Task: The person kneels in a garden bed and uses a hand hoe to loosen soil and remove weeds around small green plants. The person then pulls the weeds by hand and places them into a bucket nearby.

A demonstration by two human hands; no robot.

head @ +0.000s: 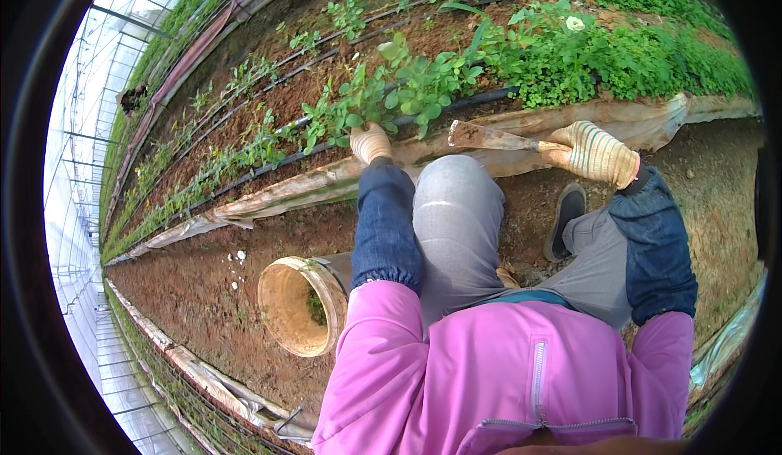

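Note:
My left hand (pixel 370 142), in a striped knit glove, reaches into leafy green plants (pixel 421 85) at the near edge of the raised bed. Leaves hide its fingertips, so its grip does not show. In a matching glove, my right hand (pixel 595 154) holds a putty knife (pixel 498 137) by its handle. The flat blade points left over the bed's plastic-sheet border and carries brown soil near its tip. Low, dense green growth (pixel 629 58) covers the bed beyond my right hand, with a white flower (pixel 574 23) above it.
A bucket (pixel 333 308) lies on its side on the dirt path by my left arm, some greenery inside. Black drip pipes (pixel 482 97) run along the bed. White bits (pixel 237 265) lie on the path. Another sheet-edged bed (pixel 208 388) borders the path's other side.

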